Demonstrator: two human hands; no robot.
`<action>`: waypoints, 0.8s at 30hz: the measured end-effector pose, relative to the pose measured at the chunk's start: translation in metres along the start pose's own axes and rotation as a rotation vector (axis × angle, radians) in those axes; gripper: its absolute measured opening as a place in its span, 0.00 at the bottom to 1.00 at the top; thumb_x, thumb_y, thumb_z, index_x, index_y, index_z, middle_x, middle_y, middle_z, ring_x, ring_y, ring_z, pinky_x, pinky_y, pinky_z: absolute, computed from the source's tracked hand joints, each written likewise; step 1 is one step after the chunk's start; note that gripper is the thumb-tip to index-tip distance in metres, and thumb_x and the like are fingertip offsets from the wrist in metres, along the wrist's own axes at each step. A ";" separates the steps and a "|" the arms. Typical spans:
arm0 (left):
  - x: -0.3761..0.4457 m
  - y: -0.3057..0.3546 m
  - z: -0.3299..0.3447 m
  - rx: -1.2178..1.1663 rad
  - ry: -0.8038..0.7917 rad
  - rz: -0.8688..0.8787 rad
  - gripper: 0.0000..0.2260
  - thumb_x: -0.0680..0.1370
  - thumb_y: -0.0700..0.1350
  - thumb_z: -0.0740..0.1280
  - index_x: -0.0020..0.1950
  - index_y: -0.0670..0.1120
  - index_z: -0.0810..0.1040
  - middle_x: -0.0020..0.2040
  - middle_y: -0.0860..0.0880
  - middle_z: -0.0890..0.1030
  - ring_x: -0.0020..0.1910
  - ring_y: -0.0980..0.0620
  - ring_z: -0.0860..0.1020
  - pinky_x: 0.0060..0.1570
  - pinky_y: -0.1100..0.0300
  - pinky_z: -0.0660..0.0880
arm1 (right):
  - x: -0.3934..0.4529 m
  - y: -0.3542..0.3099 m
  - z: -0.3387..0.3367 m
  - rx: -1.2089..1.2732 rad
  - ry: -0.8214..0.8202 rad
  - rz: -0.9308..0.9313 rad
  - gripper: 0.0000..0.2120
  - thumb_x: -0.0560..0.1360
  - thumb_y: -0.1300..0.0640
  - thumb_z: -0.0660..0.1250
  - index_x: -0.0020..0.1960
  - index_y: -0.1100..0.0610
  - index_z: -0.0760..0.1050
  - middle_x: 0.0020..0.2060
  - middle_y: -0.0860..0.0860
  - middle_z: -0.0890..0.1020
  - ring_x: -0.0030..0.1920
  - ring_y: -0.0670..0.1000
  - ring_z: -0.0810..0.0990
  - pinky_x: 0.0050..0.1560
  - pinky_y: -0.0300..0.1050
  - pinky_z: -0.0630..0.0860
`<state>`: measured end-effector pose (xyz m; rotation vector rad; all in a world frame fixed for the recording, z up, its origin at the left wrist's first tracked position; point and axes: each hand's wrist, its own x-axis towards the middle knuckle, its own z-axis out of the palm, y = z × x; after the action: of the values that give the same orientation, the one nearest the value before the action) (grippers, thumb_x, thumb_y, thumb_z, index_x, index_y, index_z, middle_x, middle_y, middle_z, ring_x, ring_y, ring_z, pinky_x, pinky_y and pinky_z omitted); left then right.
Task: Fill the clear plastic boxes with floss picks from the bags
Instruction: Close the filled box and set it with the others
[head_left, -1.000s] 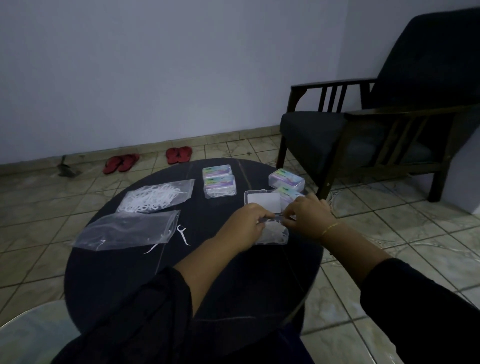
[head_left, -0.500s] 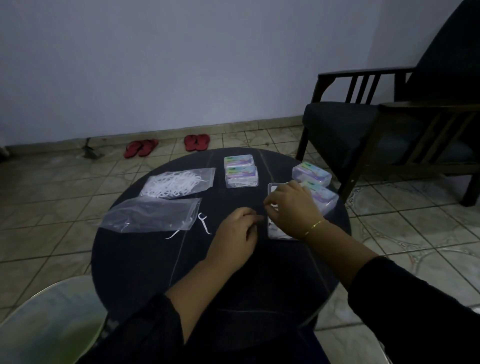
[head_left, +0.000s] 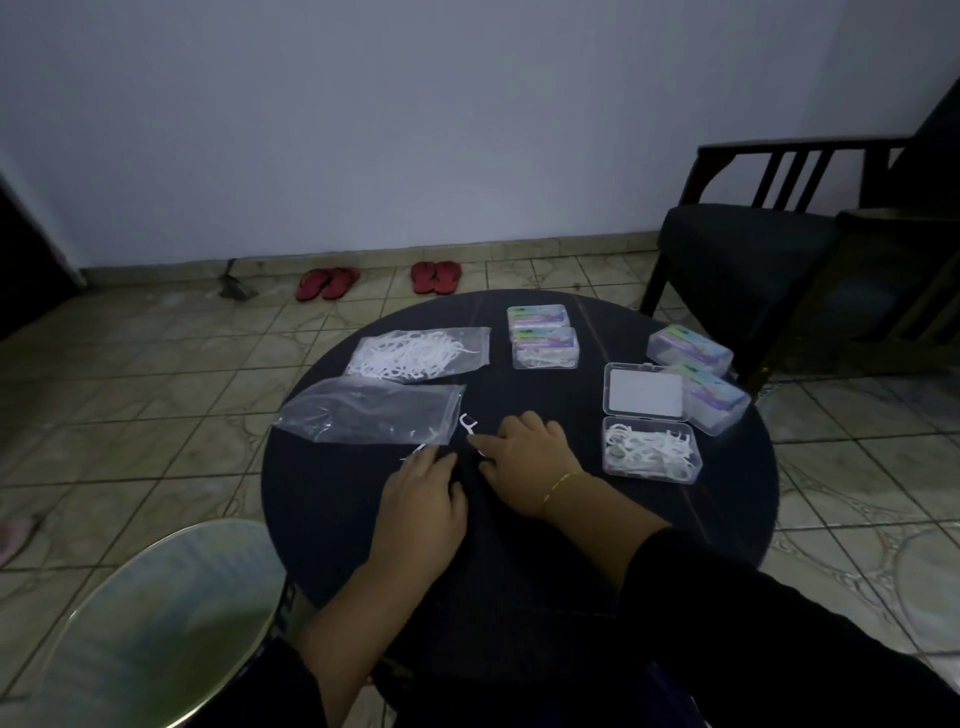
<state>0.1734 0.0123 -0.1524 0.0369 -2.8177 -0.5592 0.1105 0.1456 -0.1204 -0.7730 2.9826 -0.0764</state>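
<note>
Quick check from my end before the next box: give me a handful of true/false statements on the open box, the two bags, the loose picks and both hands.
1. The open box holds floss picks. True.
2. Its lid is shut. False: the lid lies flipped back, away from the person.
3. Both bags look equally full. False: the far bag is packed with picks; the near bag looks almost empty.
4. A loose pick lies on the table just past the right hand. True.
5. The left hand grips the near bag. False: it rests on the table beside the bag's corner, near another loose pick.
</note>
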 end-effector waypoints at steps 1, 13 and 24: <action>0.000 0.000 -0.001 0.029 -0.007 -0.027 0.19 0.80 0.45 0.59 0.71 0.45 0.70 0.73 0.46 0.66 0.72 0.50 0.62 0.69 0.55 0.59 | 0.001 -0.003 0.001 -0.010 -0.001 -0.004 0.21 0.81 0.47 0.51 0.74 0.44 0.60 0.66 0.54 0.67 0.65 0.57 0.63 0.63 0.52 0.60; 0.002 0.012 0.004 0.083 0.038 -0.022 0.16 0.81 0.46 0.58 0.68 0.50 0.71 0.64 0.54 0.74 0.63 0.53 0.70 0.59 0.59 0.61 | -0.007 0.004 0.003 0.117 0.124 0.126 0.19 0.78 0.46 0.59 0.66 0.52 0.69 0.62 0.52 0.74 0.64 0.55 0.69 0.61 0.49 0.63; 0.027 0.015 -0.029 0.202 -0.258 0.052 0.13 0.77 0.43 0.63 0.60 0.54 0.78 0.56 0.49 0.80 0.55 0.48 0.77 0.54 0.55 0.73 | 0.005 0.003 -0.005 0.075 0.047 0.222 0.13 0.79 0.55 0.57 0.60 0.58 0.75 0.60 0.55 0.76 0.63 0.56 0.70 0.58 0.48 0.67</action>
<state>0.1552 0.0137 -0.1138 -0.0749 -3.1053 -0.2827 0.1040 0.1460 -0.1163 -0.4346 3.0670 -0.1967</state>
